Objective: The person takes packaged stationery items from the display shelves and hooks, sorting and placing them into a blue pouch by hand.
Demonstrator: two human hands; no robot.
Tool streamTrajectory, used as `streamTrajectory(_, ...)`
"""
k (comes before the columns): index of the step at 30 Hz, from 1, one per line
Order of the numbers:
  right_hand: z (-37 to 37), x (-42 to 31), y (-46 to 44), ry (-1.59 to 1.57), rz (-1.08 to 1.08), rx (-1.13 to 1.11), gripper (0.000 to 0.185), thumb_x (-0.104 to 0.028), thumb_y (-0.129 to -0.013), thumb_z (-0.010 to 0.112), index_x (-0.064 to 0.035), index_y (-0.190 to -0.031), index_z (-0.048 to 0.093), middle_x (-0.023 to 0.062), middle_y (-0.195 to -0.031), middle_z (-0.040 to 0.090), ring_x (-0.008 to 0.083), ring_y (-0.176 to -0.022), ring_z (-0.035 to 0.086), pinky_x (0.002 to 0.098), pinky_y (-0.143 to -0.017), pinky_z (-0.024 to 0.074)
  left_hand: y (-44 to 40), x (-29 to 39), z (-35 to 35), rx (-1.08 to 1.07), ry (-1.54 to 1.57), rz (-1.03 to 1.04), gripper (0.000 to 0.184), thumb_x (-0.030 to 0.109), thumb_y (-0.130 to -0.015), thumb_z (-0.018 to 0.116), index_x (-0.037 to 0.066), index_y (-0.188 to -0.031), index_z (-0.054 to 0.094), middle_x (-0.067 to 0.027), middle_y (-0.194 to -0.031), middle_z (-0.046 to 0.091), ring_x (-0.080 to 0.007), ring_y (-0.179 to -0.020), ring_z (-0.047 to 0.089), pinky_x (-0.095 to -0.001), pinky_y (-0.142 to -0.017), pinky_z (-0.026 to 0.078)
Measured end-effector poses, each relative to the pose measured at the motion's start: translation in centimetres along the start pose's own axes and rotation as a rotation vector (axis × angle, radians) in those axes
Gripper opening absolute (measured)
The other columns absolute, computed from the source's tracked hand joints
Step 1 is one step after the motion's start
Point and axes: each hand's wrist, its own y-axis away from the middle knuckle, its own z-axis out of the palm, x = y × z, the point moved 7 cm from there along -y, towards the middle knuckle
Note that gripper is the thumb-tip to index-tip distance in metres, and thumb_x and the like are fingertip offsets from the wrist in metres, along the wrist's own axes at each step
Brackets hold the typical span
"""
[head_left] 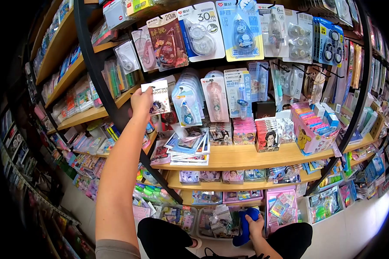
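My left hand (pixel 141 102) is raised at the left end of the hanging row, its fingers closed on the edge of a small white card pack (pixel 161 96) with a dark picture on it. Beside that pack hang blister packs of correction tape (pixel 186 105). Low down, between my knees, my right hand (pixel 255 223) grips a blue soft item (pixel 244 228) over a bin of packets (pixel 218 218).
A wooden shelf (pixel 233 159) carries a loose pile of cards (pixel 188 147), small boxes and a pink box (pixel 304 140) of packets. More carded tapes (pixel 201 36) hang above. A black upright post (pixel 100 82) stands left of my forearm.
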Motion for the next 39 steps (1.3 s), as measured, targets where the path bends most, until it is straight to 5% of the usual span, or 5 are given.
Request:
streamTrajectory(19, -1.2, -0.6, -0.5, -0.073, 0.088, 0.083, 0.022, -0.008, -0.075, 0.067, -0.0026, -0.091, 0.053, 0.0026, -0.076, 0.057, 0.0084, -0.061, 0.051, 0.0224, -0.055, 0.0431, -3.9, -5.8, -1.6, 0.462, -0.55, 0.232, 0.072, 0.042, -0.06, 0.076, -0.006, -0.105, 0.047, -0.0246, -0.11, 0.044, -0.0313, -0.1, 0.046, -0.036, -0.085, 0.039)
streamTrajectory(23, -1.2, -2.1, -0.1, -0.239, 0.104, 0.129, 0.018, -0.009, -0.08, 0.063, -0.0028, -0.093, 0.052, 0.0022, -0.076, 0.056, 0.0069, -0.06, 0.05, 0.0207, -0.053, 0.0423, 11.1, -5.1, 1.4, 0.014, -0.537, 0.48, 0.04, 0.022, -0.078, 0.064, -0.002, -0.102, 0.042, -0.0095, -0.096, 0.044, -0.0185, -0.088, 0.044, -0.0311, -0.08, 0.037)
streamTrajectory(32, -1.2, -0.8, -0.4, -0.159, 0.142, 0.129, 0.017, -0.012, -0.082, 0.061, -0.0028, -0.091, 0.051, 0.0013, -0.074, 0.054, 0.0066, -0.057, 0.049, 0.0201, -0.051, 0.0423, 50.6, -43.2, -4.6, -0.948, -0.713, -1.247, 0.033, 0.029, -0.078, 0.061, -0.003, -0.086, 0.057, -0.0111, -0.079, 0.061, -0.0198, -0.071, 0.059, -0.0294, -0.063, 0.046)
streamTrajectory(35, -1.4, -0.1, -0.2, -0.112, 0.179, 0.129, 0.017, -0.012, -0.082, 0.061, -0.0031, -0.091, 0.051, 0.0012, -0.073, 0.054, 0.0067, -0.055, 0.048, 0.0201, -0.049, 0.0418, 57.8, -53.3, -3.5, -1.44, -1.182, -0.144, 0.034, 0.03, -0.077, 0.061, -0.003, -0.085, 0.058, -0.0124, -0.083, 0.063, -0.0223, -0.076, 0.059, -0.0327, -0.069, 0.045)
streamTrajectory(39, -1.8, 0.9, -0.7, -0.061, 0.199, 0.139, 0.016, -0.013, -0.082, 0.061, -0.0039, -0.09, 0.049, 0.0024, -0.071, 0.054, 0.0085, -0.053, 0.049, 0.0227, -0.046, 0.0433, 53.9, -48.0, -2.8, -0.39, -0.562, -1.038, 0.037, 0.03, -0.069, 0.068, -0.003, -0.084, 0.058, -0.0147, -0.087, 0.062, -0.0265, -0.083, 0.059, -0.036, -0.078, 0.044)
